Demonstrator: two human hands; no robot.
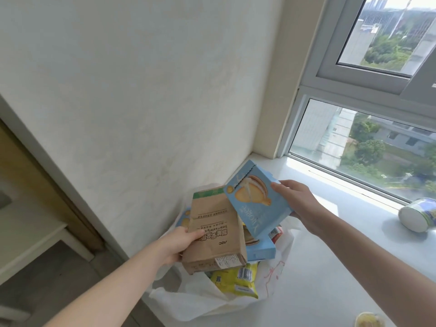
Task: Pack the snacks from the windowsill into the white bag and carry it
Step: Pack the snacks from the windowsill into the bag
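The white bag sits open on the windowsill. Above its mouth the left hand grips a brown cardboard box, and the right hand grasps a blue cake box. Inside the bag lie a yellow packet and a second blue box.

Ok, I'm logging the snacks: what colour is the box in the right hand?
The box is light blue, seen in the head view.
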